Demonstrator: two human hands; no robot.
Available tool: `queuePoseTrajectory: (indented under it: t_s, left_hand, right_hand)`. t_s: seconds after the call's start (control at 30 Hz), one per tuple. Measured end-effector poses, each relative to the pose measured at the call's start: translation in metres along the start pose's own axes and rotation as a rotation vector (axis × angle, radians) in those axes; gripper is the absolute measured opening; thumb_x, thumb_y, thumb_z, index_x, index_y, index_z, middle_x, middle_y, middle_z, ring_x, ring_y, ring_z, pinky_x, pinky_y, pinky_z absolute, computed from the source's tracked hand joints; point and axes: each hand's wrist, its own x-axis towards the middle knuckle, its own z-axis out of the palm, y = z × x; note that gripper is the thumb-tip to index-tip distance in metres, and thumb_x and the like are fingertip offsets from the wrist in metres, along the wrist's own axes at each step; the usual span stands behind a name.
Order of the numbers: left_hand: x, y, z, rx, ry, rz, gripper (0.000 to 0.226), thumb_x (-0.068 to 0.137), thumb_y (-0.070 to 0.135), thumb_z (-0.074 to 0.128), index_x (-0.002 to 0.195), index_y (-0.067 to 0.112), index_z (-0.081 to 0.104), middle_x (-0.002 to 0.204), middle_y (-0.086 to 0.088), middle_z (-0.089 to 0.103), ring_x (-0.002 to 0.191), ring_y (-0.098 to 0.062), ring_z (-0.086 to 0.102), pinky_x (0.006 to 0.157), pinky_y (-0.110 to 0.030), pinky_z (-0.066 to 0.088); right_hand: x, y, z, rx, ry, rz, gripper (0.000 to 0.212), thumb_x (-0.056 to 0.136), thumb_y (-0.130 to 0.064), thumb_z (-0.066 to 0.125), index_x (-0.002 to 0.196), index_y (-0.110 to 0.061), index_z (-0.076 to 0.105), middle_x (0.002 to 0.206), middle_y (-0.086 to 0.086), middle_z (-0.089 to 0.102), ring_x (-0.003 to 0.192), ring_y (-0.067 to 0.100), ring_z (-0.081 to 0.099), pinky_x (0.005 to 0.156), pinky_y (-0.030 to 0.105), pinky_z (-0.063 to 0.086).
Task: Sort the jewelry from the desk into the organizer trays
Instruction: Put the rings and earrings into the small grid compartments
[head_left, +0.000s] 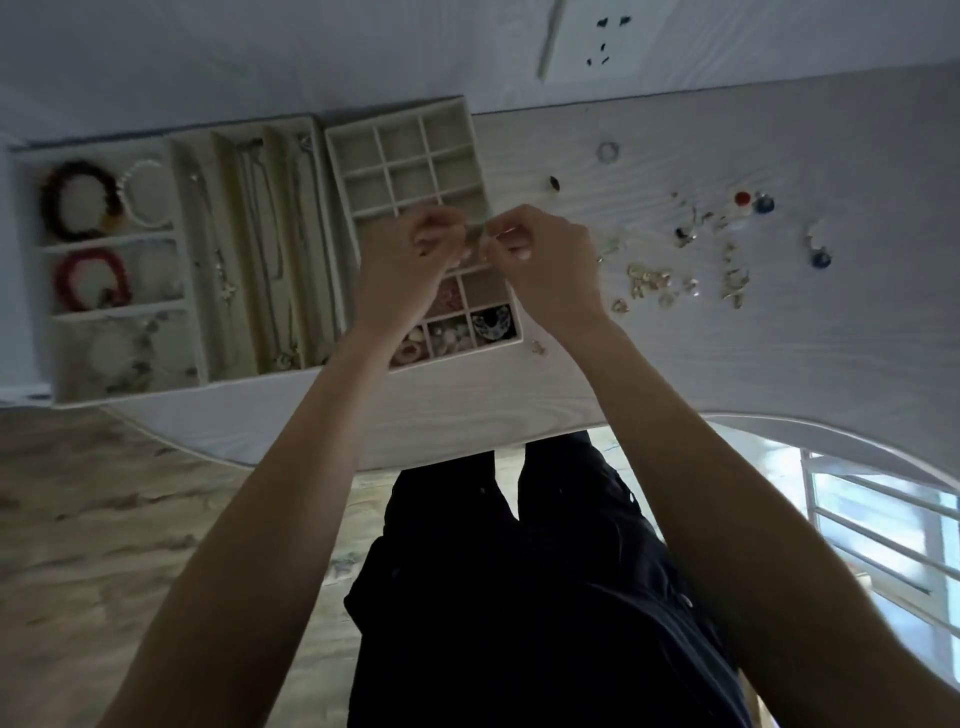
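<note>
Both hands meet above the grid tray (343, 171). My left hand (415, 260) and my right hand (540, 254) each pinch one end of a small pale piece of jewelry (475, 234) held between them; its exact kind is too small to tell. The grid tray's near cells hold small earrings and a dark blue piece (491, 322). To its left, a long-slot tray (249, 249) holds necklaces, and a bracelet tray (47, 249) holds dark red, pearl and pink bracelets. Loose jewelry (649, 280) lies scattered on the white desk (779, 338) to the right.
A ring (608, 150) and a dark bead (555, 183) lie apart near the desk's far side. A small gold piece (538, 347) sits just beside the grid tray's near corner. The desk's curved front edge runs above my dark trousers. A wall socket is beyond the desk.
</note>
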Motion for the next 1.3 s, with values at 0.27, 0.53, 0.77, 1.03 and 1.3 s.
queuePoseTrajectory:
  t_s: [0.27,0.53,0.77,1.03,1.3]
  left_hand:
    - [-0.005,-0.014,-0.031,0.546,0.048,0.327,0.024,0.097,0.015,0.05,0.117,0.017,0.063,0.112,0.004,0.063,0.094,-0.005,0.057,0.088,-0.017,0.044]
    - [0.021,-0.01,-0.027,0.936,-0.109,0.55,0.021,0.09,0.022,0.058,0.106,0.016,0.07,0.117,-0.009,0.057,0.116,-0.03,0.045,0.096,-0.034,0.033]
    - [0.013,-0.021,-0.007,1.02,-0.091,0.475,0.024,0.089,0.021,0.054,0.105,0.024,0.071,0.132,-0.007,0.048,0.127,-0.032,0.035,0.101,-0.043,0.025]
    - [0.012,-0.031,-0.013,0.912,-0.035,0.495,0.022,0.087,0.024,0.056,0.098,0.03,0.074,0.129,-0.003,0.054,0.123,-0.034,0.041,0.098,-0.044,0.03]
    - [0.021,-0.021,-0.019,1.003,-0.028,0.547,0.027,0.088,0.03,0.049,0.097,0.028,0.073,0.141,-0.004,0.047,0.131,-0.033,0.035,0.106,-0.05,0.022]
  right_hand:
    - [-0.009,0.014,-0.003,-0.272,0.271,-0.146,0.02,0.084,-0.018,0.054,0.096,-0.02,0.07,0.109,0.0,0.066,0.101,0.024,0.056,0.082,0.031,0.032]
    - [-0.002,0.014,0.02,-0.61,0.107,-0.414,0.024,0.084,-0.021,0.047,0.085,-0.021,0.07,0.127,0.012,0.056,0.118,0.036,0.048,0.089,0.043,0.039]
    - [0.003,0.019,0.015,-0.617,0.164,-0.385,0.015,0.083,-0.012,0.053,0.088,-0.01,0.067,0.128,0.014,0.055,0.12,0.035,0.047,0.09,0.043,0.04]
    - [0.01,0.016,0.015,-0.636,-0.004,-0.439,0.037,0.085,-0.023,0.037,0.092,-0.02,0.073,0.135,0.014,0.051,0.127,0.038,0.042,0.099,0.046,0.034]
    - [0.0,0.018,0.004,-0.515,0.08,-0.385,0.03,0.083,-0.02,0.042,0.083,-0.015,0.072,0.128,0.013,0.056,0.121,0.036,0.046,0.093,0.043,0.041]
